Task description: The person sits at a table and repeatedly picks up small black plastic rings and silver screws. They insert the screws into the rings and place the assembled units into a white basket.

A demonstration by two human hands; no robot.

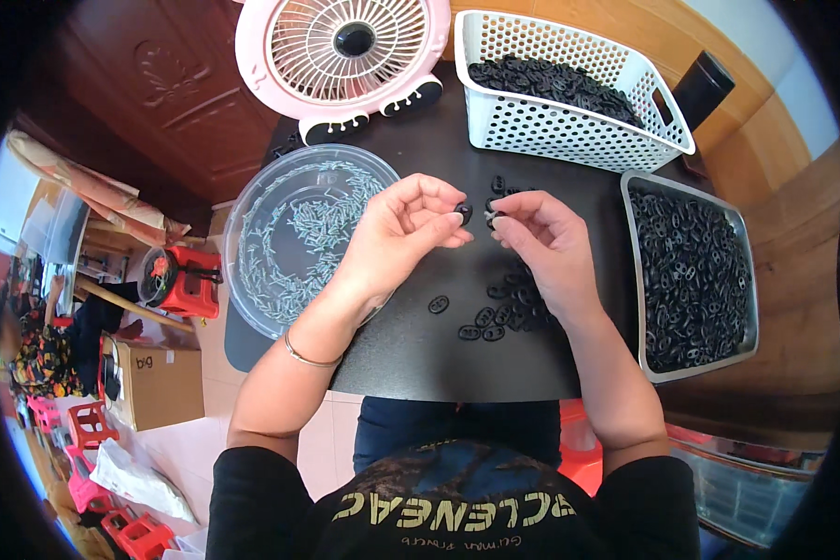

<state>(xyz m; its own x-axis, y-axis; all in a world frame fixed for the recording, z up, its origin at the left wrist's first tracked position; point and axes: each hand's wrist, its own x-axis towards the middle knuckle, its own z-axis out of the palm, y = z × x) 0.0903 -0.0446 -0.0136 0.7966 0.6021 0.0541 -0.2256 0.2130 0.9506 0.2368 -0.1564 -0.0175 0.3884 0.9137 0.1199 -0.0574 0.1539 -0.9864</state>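
My left hand pinches a small black oval plastic piece between thumb and fingertips. Just to its right, my right hand is closed on a second small black piece, mostly covered by the fingers. The two pieces are close together, with a narrow gap between them. Below my right hand lies a cluster of loose black oval pieces, each with holes in it. One black oval piece sits apart from them on the dark table.
Left of my hands stands a clear round tub with thin, pale metal pins. A white perforated basket of black pieces is at the back. To the right is a metal tray full of black ovals. A pink fan stands far left.
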